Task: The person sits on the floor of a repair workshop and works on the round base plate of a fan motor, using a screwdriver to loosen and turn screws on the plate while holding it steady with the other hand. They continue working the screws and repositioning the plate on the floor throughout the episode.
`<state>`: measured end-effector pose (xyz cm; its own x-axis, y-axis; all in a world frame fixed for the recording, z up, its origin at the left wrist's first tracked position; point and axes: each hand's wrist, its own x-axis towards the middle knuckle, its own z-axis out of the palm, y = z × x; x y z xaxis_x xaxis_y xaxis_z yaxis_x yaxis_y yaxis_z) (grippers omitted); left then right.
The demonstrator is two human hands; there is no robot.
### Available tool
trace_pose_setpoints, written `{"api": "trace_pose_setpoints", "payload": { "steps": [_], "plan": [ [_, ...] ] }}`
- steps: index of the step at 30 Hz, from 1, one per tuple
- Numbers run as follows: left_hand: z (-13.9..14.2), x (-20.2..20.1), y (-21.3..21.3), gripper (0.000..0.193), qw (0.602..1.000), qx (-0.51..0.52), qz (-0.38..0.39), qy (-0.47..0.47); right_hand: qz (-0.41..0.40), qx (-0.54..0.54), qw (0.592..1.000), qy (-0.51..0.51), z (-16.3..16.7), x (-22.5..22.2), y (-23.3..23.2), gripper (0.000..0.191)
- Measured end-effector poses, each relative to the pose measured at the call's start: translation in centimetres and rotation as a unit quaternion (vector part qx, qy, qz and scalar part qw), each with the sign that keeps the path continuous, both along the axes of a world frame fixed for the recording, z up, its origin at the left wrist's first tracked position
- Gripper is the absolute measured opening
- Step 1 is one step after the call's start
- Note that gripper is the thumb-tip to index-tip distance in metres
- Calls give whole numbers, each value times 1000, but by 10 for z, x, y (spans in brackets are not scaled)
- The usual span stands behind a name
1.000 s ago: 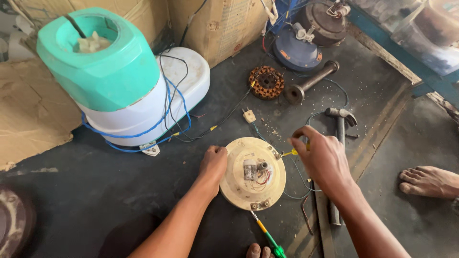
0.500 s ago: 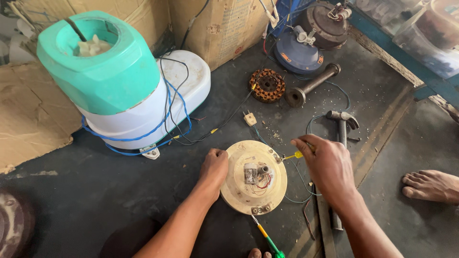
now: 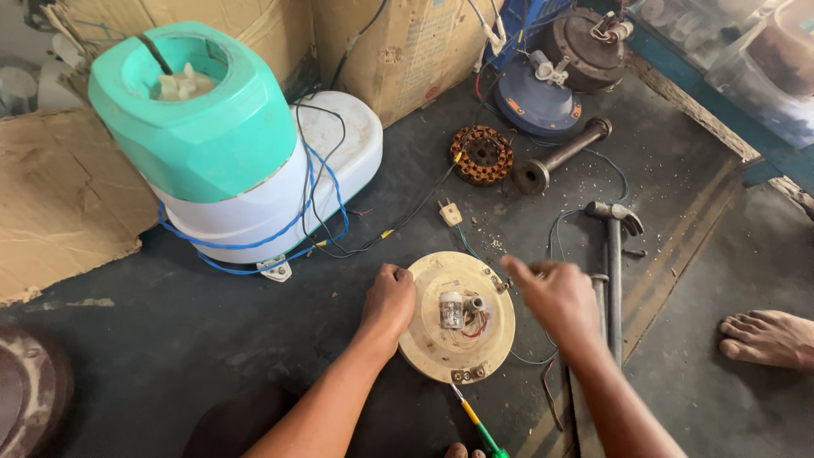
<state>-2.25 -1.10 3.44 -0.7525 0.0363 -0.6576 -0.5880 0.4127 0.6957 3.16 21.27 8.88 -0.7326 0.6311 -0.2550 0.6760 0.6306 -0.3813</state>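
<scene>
Lifted from beside the round cream disc (image 3: 458, 318), the right hand (image 3: 555, 297) now hovers blurred over its right edge, grip impossible to tell. Left hand (image 3: 390, 301) stays curled on the disc's left rim, pinning it to the dark floor (image 3: 170, 339). Hammer (image 3: 614, 254) lies right of the disc.

There is one camera, worn on the person's head. It looks down, close to the floor (image 3: 212, 356) in front of the person.

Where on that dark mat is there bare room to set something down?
Bare mat lies left of the left hand, below the white-and-green appliance. It is crowded around the round cream plate, right hand, hammer and copper-wound stator.
</scene>
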Motion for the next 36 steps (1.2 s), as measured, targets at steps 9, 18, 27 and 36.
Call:
{"api": "trace_pose_setpoints", "payload": {
  "steps": [9,18,27,36],
  "plan": [
    [6,4,2,45,1000,-22,-18,3,137,113,982,69,5,18,-24,26],
    [8,7,-4,50,1000,13,4,16,-37,-72,985,152,26,52,7,23],
    [34,21,-2,68,987,-141,-63,43,-159,-167,930,284,83,97,-15,26],
    [23,18,-9,65,978,-166,-22,120,-52,-97,991,72,43,88,-71,34]
  ]
}}
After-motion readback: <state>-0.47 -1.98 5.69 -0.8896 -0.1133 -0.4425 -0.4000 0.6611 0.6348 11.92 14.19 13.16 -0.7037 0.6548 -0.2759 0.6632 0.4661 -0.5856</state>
